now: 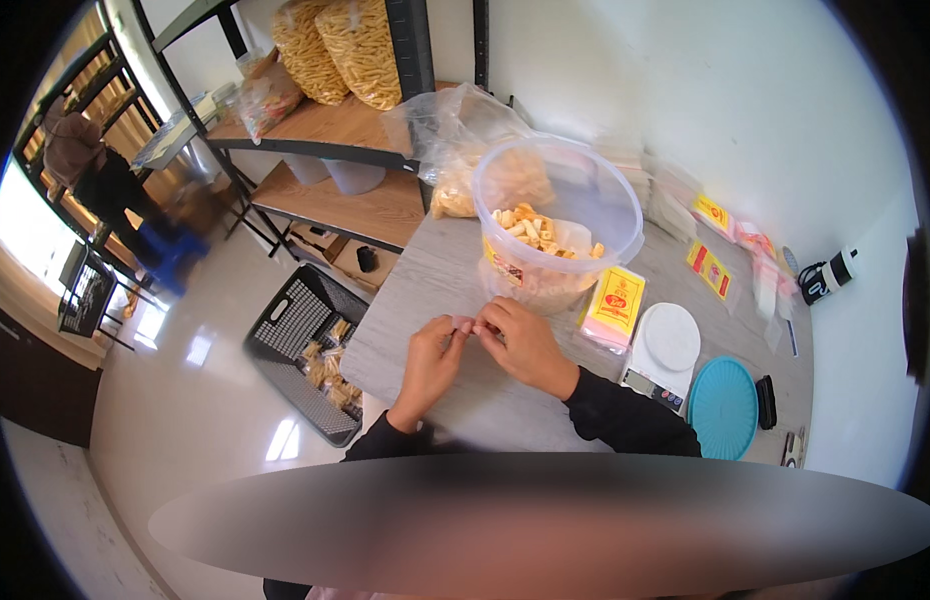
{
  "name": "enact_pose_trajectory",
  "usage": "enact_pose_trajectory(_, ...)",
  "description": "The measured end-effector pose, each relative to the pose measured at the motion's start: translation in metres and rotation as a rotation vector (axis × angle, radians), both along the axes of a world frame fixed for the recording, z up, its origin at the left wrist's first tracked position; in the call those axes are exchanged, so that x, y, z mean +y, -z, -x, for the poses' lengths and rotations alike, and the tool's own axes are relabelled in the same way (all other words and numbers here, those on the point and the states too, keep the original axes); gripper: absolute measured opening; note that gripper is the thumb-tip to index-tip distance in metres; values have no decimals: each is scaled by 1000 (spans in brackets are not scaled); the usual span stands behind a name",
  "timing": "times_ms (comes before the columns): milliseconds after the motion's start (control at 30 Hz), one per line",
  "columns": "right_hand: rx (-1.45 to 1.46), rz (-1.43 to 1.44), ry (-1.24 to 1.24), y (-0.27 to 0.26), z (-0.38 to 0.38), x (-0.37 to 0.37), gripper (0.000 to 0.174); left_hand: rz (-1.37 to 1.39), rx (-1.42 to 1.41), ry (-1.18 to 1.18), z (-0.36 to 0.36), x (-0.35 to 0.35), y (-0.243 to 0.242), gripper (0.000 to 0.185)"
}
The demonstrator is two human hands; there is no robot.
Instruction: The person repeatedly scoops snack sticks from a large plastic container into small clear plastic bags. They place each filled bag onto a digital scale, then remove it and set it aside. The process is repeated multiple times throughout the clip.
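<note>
My left hand [433, 360] and my right hand [521, 341] meet over the grey wood-grain table [405, 292]. Between their fingertips they pinch a small pinkish piece of plastic [462, 321], mostly covered by the fingers. Just beyond them stands a clear plastic tub [562, 259] bearing a label, with pale yellow snack sticks [532, 229] and a whitish scoop-like piece [572, 236] inside. To the right of my right hand lies a pack of plastic bags [615, 304] with a yellow and red printed panel. A white digital kitchen scale [669, 337] sits beside that pack.
A turquoise lid [724, 409] lies right of the scale. Left of the table, a dark plastic crate [307, 345] holds several filled snack packets [334, 367]. Behind, a shelf [315, 139] carries large snack bags [360, 52]. A person [97, 172] stands far left.
</note>
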State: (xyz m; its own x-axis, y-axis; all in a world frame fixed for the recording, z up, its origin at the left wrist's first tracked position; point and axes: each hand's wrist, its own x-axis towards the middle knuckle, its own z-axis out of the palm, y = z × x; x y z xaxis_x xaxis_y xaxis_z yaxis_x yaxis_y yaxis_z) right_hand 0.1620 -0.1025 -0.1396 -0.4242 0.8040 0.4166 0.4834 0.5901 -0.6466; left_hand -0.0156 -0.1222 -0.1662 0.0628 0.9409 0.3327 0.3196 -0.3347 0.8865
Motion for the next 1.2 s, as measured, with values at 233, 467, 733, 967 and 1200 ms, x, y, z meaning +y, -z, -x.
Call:
enact_pose_trajectory(233, 44, 112, -6, 6, 1, 1, 11, -32, -18, -16, -2, -4, 3, 14)
enact_pose_trajectory(467, 35, 53, -10, 8, 2, -1, 12, -64, 37, -88, -2, -4, 6, 19)
enact_pose_trajectory(733, -79, 34, -18, 3, 0, 2, 15, -200, 229, -98, -2, -5, -2, 17)
enact_pose_trajectory(967, -132, -55, -28, 6, -1, 2, 15, -99, 343, -61, 1, -5, -2, 14)
enact_pose_trajectory(1200, -4, 4, 25, 1, -11, 11, 16, -46, 313, -45, 4, -10, -11, 12)
